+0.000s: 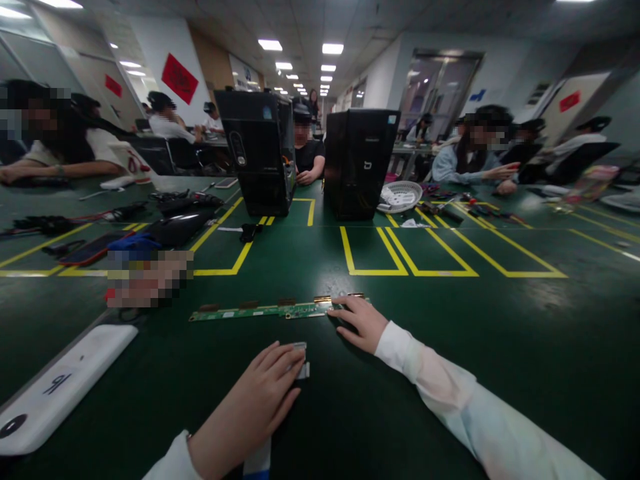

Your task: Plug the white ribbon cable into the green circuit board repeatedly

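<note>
A long, narrow green circuit board [270,311] lies across the green tabletop, with copper-coloured tabs along its far edge. My right hand [364,325] rests over the board's right end, its fingers spread and their tips touching it. Nearer to me, my left hand [273,393] lies palm down with fingers stretched out over a white flat ribbon cable [257,457]. The cable's blue-tipped end shows below the wrist, and a pale end piece [303,369] peeks out past the fingertips. The middle of the cable is hidden under the hand.
Two black computer towers [257,153] [360,163] stand at the back. A white device [65,387] lies at left, near cables and tools [170,220]. A white basket [401,197] sits behind yellow tape outlines [377,272]. Several people sit around.
</note>
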Demonstrator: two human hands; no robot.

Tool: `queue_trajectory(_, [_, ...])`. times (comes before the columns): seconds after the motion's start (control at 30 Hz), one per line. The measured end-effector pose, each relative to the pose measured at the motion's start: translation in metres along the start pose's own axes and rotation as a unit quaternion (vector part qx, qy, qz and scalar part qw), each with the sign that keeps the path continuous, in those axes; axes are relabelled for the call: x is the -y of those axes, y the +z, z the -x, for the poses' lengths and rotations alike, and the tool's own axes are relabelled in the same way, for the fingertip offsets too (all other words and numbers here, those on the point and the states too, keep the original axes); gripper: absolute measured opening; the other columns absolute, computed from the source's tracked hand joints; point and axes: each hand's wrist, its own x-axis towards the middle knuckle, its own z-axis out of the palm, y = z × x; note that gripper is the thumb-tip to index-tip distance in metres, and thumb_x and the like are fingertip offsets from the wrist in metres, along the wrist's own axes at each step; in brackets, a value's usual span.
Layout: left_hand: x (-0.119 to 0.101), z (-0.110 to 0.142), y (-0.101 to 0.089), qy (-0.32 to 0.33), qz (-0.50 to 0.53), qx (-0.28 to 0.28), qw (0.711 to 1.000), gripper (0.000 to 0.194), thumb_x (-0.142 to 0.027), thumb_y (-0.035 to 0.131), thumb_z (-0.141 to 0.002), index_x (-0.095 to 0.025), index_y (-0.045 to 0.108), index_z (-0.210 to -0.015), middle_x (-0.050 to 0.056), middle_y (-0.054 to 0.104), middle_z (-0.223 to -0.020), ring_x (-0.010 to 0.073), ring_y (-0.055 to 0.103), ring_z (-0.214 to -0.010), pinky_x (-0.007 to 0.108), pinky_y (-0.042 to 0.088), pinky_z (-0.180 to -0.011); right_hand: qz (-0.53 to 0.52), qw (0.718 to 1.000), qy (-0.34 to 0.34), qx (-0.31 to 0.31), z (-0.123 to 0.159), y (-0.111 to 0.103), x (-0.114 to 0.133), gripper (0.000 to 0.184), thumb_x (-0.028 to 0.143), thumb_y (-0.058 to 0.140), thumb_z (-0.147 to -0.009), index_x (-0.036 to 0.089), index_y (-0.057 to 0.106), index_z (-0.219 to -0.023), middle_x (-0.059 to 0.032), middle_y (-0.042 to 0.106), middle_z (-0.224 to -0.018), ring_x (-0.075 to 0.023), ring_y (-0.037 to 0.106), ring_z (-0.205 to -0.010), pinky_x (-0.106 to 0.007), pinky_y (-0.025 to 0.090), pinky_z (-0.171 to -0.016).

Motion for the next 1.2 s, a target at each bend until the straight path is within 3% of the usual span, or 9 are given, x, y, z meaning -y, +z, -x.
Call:
queue_trajectory(0.13, [-0.008,-0.022,-0.004,-0.006,-0.001,0.018,1.000,0.046,-0.034,0.046,-0.094,-0.020,0.051,-0.137,0.010,0.054,-0.141,0.0261,0.053,-0.127,0.044,0.046,-0.105,-0.004,1.000,0.005,0.009,0.000,-0.002,0.001,0.037,0.029,0.051,-0.090,0.019,0.058,-0.126,-0.0144,0.054,-0.131,-0.0272,0.050,-0.119,-0.049,0.044,-0.098])
queue_trajectory(0.4, [-0.014,-0.063,-0.001,0.009,-0.055,0.041,0.998,0.043,-0.024,0.040,-0.096,-0.007,0.051,-0.133,0.017,0.056,-0.137,0.0277,0.054,-0.125,0.042,0.046,-0.103,-0.002,1.000,0.017,0.014,0.001,-0.001,0.002,0.038,0.028,0.051,-0.090,0.020,0.058,-0.126,-0.0142,0.054,-0.132,-0.0270,0.049,-0.122,-0.048,0.043,-0.100])
queue_trajectory(0.6, [-0.020,-0.058,0.010,-0.032,-0.049,-0.002,0.998,0.045,-0.026,0.043,-0.095,-0.009,0.048,-0.137,0.015,0.056,-0.137,0.0269,0.053,-0.125,0.042,0.047,-0.102,0.013,1.000,0.012,0.019,0.000,-0.003,0.003,0.040,0.029,0.049,-0.092,0.017,0.057,-0.129,-0.0141,0.055,-0.132,-0.0282,0.049,-0.122,-0.049,0.042,-0.101])
queue_trajectory(0.77, [-0.022,-0.056,0.013,-0.065,-0.025,-0.002,0.998,0.046,-0.032,0.043,-0.096,-0.013,0.047,-0.138,0.012,0.054,-0.141,0.0281,0.051,-0.128,0.045,0.049,-0.099,0.020,1.000,0.012,0.022,0.001,-0.004,0.005,0.038,0.029,0.048,-0.092,0.017,0.059,-0.127,-0.0144,0.056,-0.130,-0.0286,0.049,-0.122,-0.050,0.042,-0.102])
queue_trajectory(1.03, [-0.023,-0.055,0.015,-0.075,-0.026,-0.005,0.997,0.046,-0.031,0.042,-0.096,-0.013,0.047,-0.139,0.012,0.052,-0.143,0.0285,0.048,-0.131,0.047,0.050,-0.099,0.020,0.999,0.018,0.023,0.003,-0.004,0.006,0.037,0.027,0.049,-0.092,0.016,0.059,-0.126,-0.0153,0.056,-0.129,-0.0285,0.049,-0.123,-0.050,0.043,-0.101])
queue_trajectory(1.2, [-0.023,-0.055,0.019,-0.075,-0.029,-0.042,0.996,0.045,-0.032,0.041,-0.097,-0.015,0.049,-0.137,0.010,0.054,-0.142,0.0258,0.048,-0.131,0.045,0.045,-0.105,0.021,0.999,0.017,0.022,0.003,-0.004,0.006,0.037,0.027,0.049,-0.092,0.017,0.059,-0.126,-0.0154,0.056,-0.129,-0.0280,0.049,-0.123,-0.050,0.043,-0.101])
